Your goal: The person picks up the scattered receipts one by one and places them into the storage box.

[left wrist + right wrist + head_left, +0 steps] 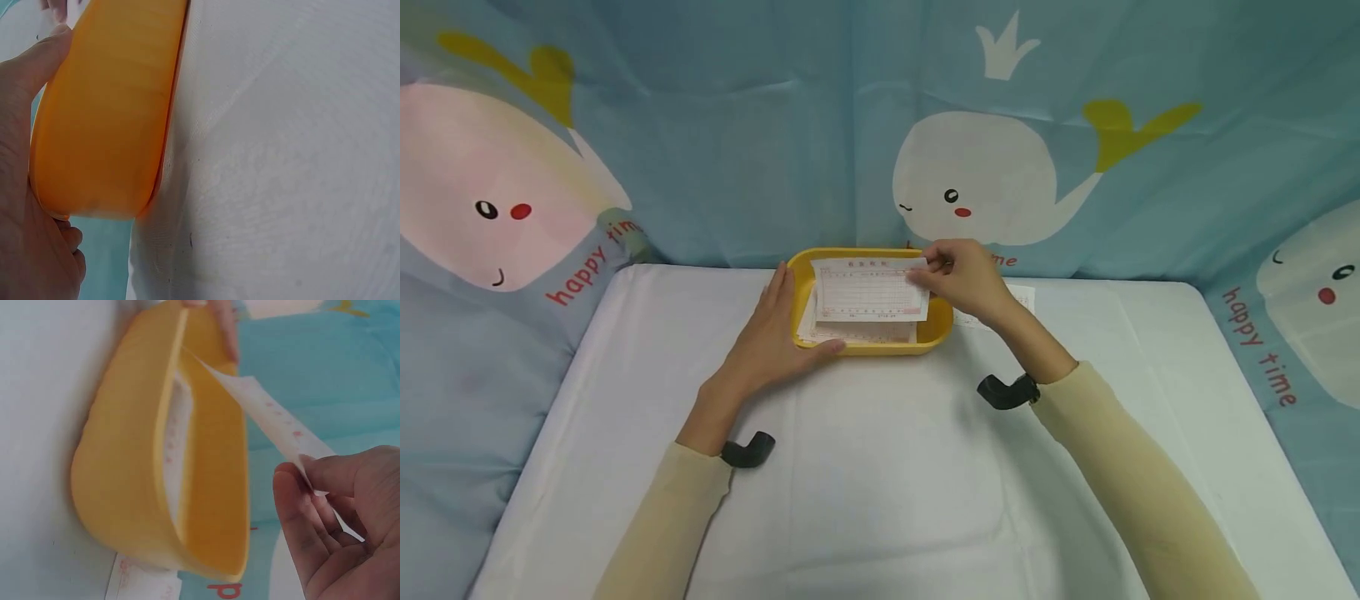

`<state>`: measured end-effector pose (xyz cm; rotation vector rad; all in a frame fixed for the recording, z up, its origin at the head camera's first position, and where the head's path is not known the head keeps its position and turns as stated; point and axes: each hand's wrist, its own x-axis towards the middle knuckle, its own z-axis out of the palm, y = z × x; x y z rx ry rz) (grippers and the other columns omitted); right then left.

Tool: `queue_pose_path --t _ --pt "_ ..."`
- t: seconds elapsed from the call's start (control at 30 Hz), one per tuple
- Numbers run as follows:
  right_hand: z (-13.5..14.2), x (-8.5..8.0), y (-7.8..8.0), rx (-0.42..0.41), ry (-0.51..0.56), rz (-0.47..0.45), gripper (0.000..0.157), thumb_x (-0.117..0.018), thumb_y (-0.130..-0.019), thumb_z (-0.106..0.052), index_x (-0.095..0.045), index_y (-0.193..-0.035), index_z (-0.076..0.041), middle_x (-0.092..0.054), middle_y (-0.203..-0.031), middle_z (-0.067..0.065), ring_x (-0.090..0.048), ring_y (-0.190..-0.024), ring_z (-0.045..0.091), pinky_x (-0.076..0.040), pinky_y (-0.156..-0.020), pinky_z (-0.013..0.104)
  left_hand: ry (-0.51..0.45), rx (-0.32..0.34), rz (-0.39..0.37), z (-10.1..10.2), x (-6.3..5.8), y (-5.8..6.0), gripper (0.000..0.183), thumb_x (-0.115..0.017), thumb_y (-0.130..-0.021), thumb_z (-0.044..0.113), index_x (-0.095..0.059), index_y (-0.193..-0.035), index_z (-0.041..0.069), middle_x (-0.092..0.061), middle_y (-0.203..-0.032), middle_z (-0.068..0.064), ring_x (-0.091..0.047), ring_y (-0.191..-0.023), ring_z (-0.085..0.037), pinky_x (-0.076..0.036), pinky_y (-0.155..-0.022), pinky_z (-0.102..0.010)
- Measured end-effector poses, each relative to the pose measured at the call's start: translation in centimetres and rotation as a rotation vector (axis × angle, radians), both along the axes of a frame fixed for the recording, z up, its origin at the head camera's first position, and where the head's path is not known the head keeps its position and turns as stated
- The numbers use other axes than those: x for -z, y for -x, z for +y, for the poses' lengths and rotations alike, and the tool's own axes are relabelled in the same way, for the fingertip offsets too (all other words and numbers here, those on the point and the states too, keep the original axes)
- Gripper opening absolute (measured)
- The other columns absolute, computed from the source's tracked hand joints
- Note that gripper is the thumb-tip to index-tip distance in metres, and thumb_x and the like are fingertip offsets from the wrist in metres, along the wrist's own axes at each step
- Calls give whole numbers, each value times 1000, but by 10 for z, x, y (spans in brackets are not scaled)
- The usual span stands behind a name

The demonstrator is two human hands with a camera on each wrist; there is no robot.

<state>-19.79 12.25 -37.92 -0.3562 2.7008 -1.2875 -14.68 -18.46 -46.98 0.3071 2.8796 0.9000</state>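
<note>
A yellow oblong plastic bin (887,350) sits toward the back of the table. At its left end my left hand (771,329) grips the wall, thumb along the front rim; the left wrist view shows curled fingers around the end of the bin (106,125). Between thumb and fingers my right hand (966,279) pinches the right edge of a printed paper form (871,292). That form is raised over the bin's opening, tilted in the right wrist view. Under it, more printed paper (865,333) lies inside the bin.
Another printed sheet (1024,298) lies on the white-covered table (880,483), just right of the bin and partly hidden by the right hand. A blue curtain (737,150) with whale prints hangs right behind the table's back edge and along both sides.
</note>
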Motion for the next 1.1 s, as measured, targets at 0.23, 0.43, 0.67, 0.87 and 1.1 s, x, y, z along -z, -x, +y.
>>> queue_pose_path --t 0.23,0.43,0.67,0.87,1.1 --pt "-15 6 16 -75 -172 75 16 -77 -95 -16 -73 -95 -1 -67 -89 12 -59 -79 24 -47 -66 25 -23 -13 -14 -3 1 0 137 -64 -80 87 15 -169 19 16 -180 2 -1 -169 -31 -21 -133 -61" --pt "-27 14 21 -88 -233 128 16 -77 -95 -14 -70 -88 0 -65 -83 12 -56 -73 23 -43 -64 27 -27 -17 -26 -2 2 -1 139 -65 -79 88 15 -169 19 17 -179 5 0 -169 -30 -21 -134 -60" --pt "-33 23 22 -72 -241 127 15 -73 -97 -11 -69 -89 1 -64 -80 14 -52 -70 23 -42 -62 28 -16 -8 -39 0 1 -2 140 -64 -79 90 16 -168 18 18 -179 2 0 -169 -33 -18 -135 -58" --pt "-36 24 25 -69 -239 121 13 -71 -98 -10 -71 -93 1 -65 -85 14 -54 -75 24 -43 -66 28 -7 -16 -27 -1 -2 -2 139 -63 -79 90 15 -169 17 17 -179 1 -1 -169 -34 -19 -134 -60" --pt "-35 24 26 -69 -271 102 11 -71 -98 -10 -72 -96 1 -67 -89 14 -56 -79 25 -45 -68 29 -8 -16 -24 0 -2 -1 140 -64 -79 89 15 -169 17 17 -179 2 0 -169 -32 -20 -134 -60"
